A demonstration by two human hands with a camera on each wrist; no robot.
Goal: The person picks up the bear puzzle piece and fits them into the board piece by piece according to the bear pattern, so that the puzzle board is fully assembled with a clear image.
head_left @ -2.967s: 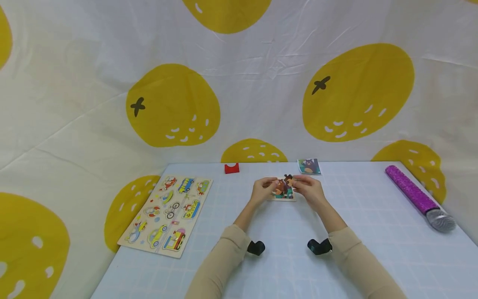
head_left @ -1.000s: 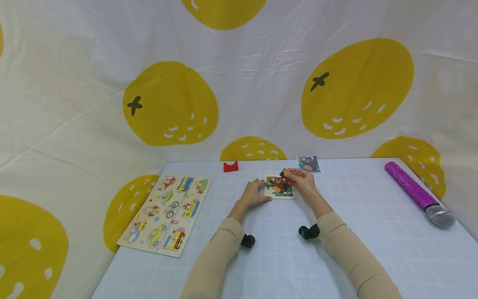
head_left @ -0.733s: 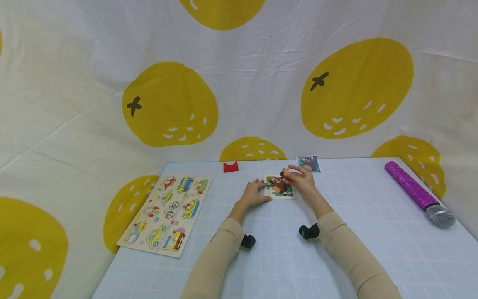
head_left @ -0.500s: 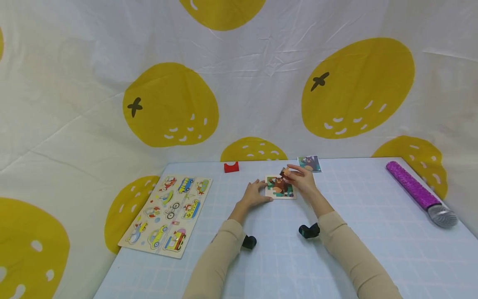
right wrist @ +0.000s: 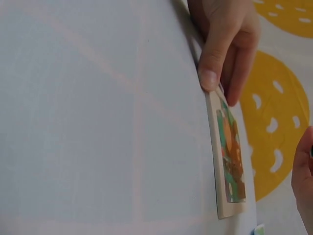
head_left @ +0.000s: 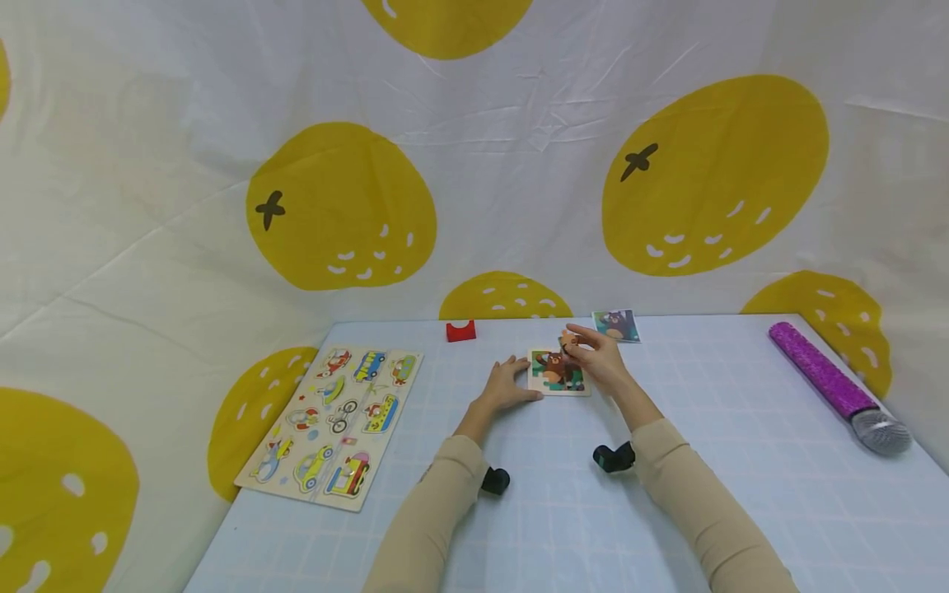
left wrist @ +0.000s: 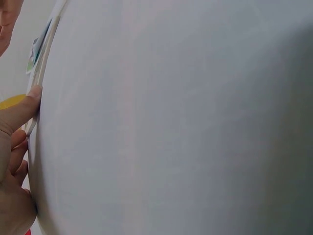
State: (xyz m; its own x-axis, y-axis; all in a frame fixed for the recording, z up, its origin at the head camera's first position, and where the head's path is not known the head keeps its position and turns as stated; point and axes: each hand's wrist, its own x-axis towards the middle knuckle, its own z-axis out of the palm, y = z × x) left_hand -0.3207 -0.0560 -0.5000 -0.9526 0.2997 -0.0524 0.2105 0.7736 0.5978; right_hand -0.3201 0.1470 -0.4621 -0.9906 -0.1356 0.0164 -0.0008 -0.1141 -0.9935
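Observation:
A small wooden jigsaw puzzle board (head_left: 561, 392) with a bear picture lies on the table in the head view. My left hand (head_left: 503, 385) holds it by its left side, thumb at the near corner. The right wrist view shows the left thumb (right wrist: 209, 78) pressing the board's wooden rim (right wrist: 215, 161). Above the board's far right corner, my right hand (head_left: 602, 360) pinches a brown and tan puzzle piece (head_left: 568, 342) between thumb and fingers. Fingers cover part of that piece. Only an edge of the right hand (right wrist: 304, 181) shows in the right wrist view.
A bear picture card (head_left: 617, 325) lies behind the right hand. Further left are a red notched block (head_left: 460, 331) and a wooden vehicle puzzle (head_left: 334, 428). A purple glitter microphone (head_left: 823, 371) lies at the right edge of the table (head_left: 563, 527).
Three seconds ago both hands were over the board; the left has since moved to its left side. The right hand has lifted the piece and turned it in its fingers.

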